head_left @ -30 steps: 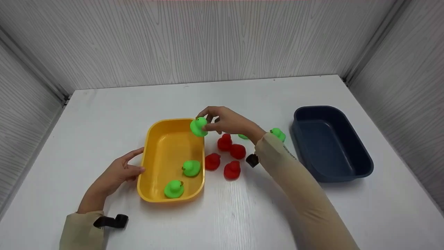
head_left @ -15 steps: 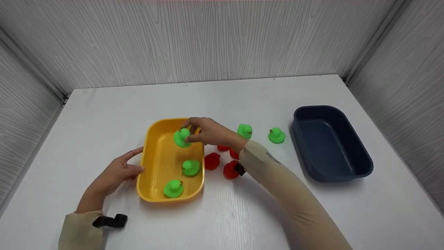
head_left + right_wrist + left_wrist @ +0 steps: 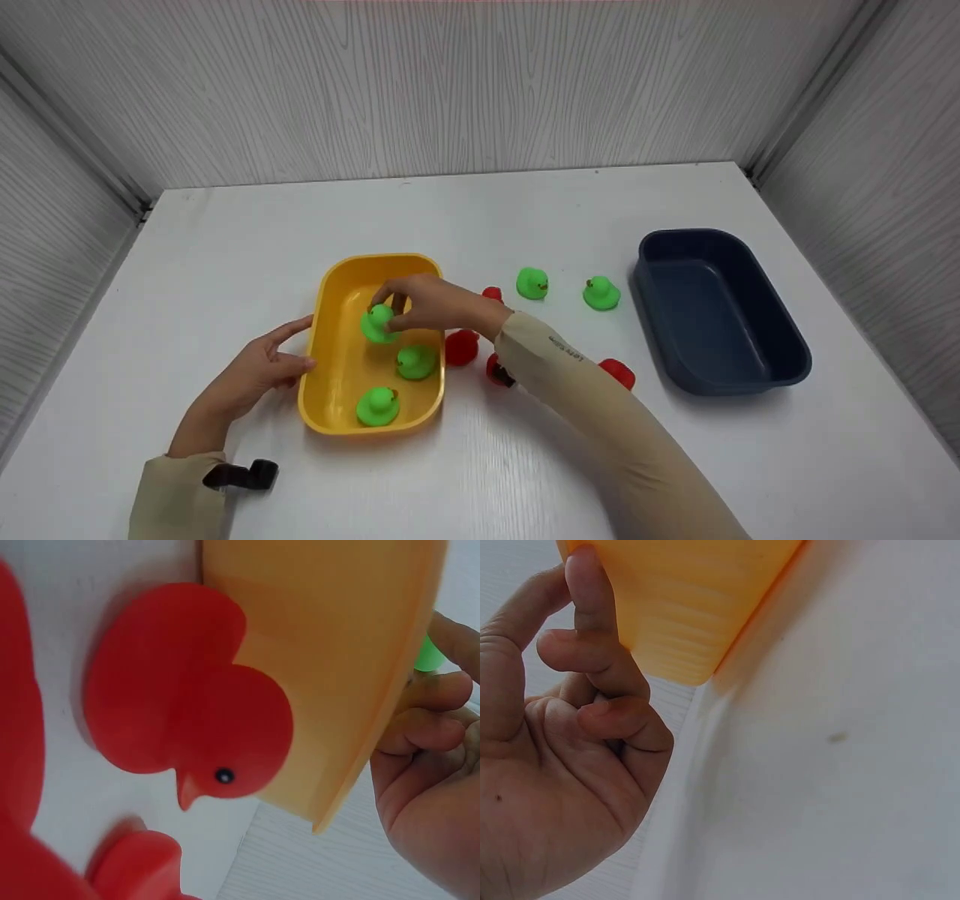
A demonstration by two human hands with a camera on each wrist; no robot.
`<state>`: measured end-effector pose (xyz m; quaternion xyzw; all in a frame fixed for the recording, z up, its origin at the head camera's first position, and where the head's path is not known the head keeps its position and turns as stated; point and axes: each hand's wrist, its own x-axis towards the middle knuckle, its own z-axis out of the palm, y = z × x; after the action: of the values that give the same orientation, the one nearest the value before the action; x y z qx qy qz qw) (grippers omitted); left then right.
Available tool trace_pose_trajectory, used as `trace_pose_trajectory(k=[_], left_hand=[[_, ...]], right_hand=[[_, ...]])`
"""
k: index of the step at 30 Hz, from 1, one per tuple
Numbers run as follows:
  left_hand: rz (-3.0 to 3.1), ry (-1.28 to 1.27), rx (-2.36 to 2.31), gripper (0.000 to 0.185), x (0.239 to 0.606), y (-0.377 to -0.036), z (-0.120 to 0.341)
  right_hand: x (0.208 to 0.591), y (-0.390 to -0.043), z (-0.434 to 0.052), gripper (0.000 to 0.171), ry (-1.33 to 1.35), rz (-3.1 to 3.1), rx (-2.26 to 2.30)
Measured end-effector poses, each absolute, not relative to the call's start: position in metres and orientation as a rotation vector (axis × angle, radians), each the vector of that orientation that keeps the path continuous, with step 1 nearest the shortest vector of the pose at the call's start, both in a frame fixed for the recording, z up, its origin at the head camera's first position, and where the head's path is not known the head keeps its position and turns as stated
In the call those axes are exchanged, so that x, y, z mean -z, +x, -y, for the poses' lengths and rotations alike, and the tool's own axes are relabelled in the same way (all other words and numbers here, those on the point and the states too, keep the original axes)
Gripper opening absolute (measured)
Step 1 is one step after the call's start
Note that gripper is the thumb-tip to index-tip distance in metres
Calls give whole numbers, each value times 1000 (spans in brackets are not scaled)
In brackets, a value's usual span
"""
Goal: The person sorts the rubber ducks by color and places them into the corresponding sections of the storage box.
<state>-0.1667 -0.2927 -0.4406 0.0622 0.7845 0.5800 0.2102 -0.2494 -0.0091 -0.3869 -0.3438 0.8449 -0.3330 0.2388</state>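
Note:
In the head view, my right hand pinches a green toy duck low inside the yellow bin. Two more green ducks, one nearer and one closer to the right wall, sit in the same bin. My left hand holds the bin's left side, thumb at the rim. The left wrist view shows curled fingers against its outer wall. By the bin's right wall lies a red toy duck, large in the right wrist view. The right sleeve partly hides the other red ducks.
A dark blue bin stands on the right of the white table. Two green ducks, one left and one right, lie behind the right forearm. One red duck shows beyond the sleeve. White panels surround the table.
My right hand has carried the green duck left from the yellow bin's right rim and down into it. The red duck beyond the sleeve has come into sight. My left hand stays in place.

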Motion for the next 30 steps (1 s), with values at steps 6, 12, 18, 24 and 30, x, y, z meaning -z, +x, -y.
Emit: trace_pose_trajectory(k=[6, 12, 18, 24, 30], left_hand=[[-2192, 162, -1599, 75, 440, -167, 293], [-2192, 167, -1598, 75, 439, -166, 292], [-2188, 163, -1603, 75, 440, -165, 293], [-2196, 162, -1605, 73, 441, -167, 293], [-2189, 169, -1611, 74, 440, -167, 292]], right_hand=[[389, -246, 17, 35, -939, -2314, 820], [394, -241, 25, 34, -950, -2314, 746], [400, -237, 31, 34, -929, -2334, 665], [401, -238, 37, 35, -887, -2335, 604], [405, -239, 41, 35, -906, -2350, 490]])
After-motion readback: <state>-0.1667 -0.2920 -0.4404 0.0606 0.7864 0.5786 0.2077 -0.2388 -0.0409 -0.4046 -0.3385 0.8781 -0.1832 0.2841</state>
